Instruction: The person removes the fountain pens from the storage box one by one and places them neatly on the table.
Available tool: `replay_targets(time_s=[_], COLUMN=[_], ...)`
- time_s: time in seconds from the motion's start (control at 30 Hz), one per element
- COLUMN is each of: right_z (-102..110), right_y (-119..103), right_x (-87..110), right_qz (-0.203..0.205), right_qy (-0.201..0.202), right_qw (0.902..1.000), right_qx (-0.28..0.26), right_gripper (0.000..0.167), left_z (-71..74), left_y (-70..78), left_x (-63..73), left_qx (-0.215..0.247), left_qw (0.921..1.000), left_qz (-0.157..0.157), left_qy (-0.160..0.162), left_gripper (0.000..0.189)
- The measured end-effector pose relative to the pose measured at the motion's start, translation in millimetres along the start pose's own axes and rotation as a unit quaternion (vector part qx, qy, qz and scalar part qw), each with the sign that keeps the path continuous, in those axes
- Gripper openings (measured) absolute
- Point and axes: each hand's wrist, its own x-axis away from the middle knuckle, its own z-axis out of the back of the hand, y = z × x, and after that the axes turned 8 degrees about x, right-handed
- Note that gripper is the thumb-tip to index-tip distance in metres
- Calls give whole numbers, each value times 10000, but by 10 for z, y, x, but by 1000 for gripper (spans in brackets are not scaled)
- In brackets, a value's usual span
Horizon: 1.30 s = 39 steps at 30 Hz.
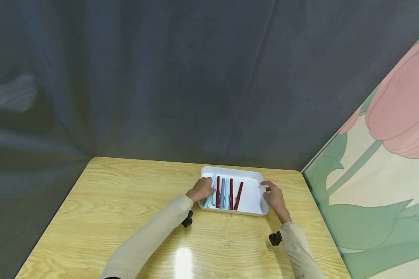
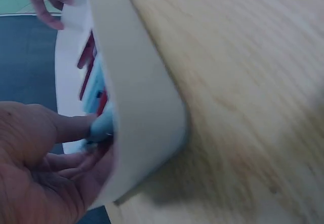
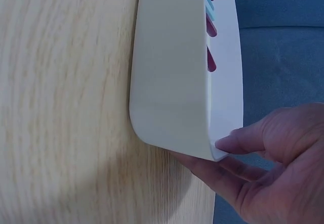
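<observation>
A shallow white tray (image 1: 253, 195) lies on the table with several pens side by side in its left and middle part. My left hand (image 1: 201, 189) reaches over the tray's left end. In the left wrist view, its thumb and fingers pinch a light blue pen (image 2: 103, 125) just inside the tray wall. Dark red pens (image 1: 231, 193), a grey-blue pen (image 1: 222, 193) and more light blue ones lie to the right of that hand. At the tray's right end, my right hand (image 1: 275, 197) grips the rim, thumb (image 3: 238, 142) inside and fingers outside below it.
The tray stands near the back edge of a wood-grain table (image 1: 136, 186). A dark curtain (image 1: 181, 85) hangs behind it, and a wall panel with a tulip pattern (image 1: 380, 186) borders the right side. A black wrist camera (image 1: 187, 219) sits at the left wrist.
</observation>
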Motion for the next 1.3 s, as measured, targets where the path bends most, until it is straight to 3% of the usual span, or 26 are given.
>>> replay_targets(time_s=[0.1, 0.23, 0.33, 0.53, 0.67, 0.9, 1.1, 1.3], right_z=[-8, 3, 9, 3, 6, 4, 6, 23], right_y=[-27, -48, -51, -45, -29, -32, -47, -42], right_x=[4, 19, 28, 31, 29, 20, 17, 24], right_qz=[12, -6, -88, -214, -223, -175, -214, -274], right_qy=[-52, 31, 29, -61, -3, 22, 3, 3], right_qw=[10000, 10000, 9999, 9997, 9997, 9998, 9997, 9996], right_qx=[-20, -13, -52, -80, -87, -70, -85, -66], right_gripper=[43, 41, 40, 38, 37, 37, 37, 36], left_z=[1, -11, -55, -177, -237, -259, -269, -170], left_y=[14, 5, -19, -46, -47, 14, 54, 114], left_x=[-9, -5, -2, -8, -9, -12, -84, -48], left_qx=[-503, -936, -1145, -1819, -2268, -1853, -1679, -513], left_qw=[9983, 9918, 9860, 9701, 9618, 9763, 9816, 9948], left_qz=[-44, -366, -607, -1082, -1057, -573, -80, 186], left_qy=[285, 784, 1046, 1186, 1112, 963, 900, 865], left_gripper=[22, 41, 39, 19, 16, 29, 46, 53])
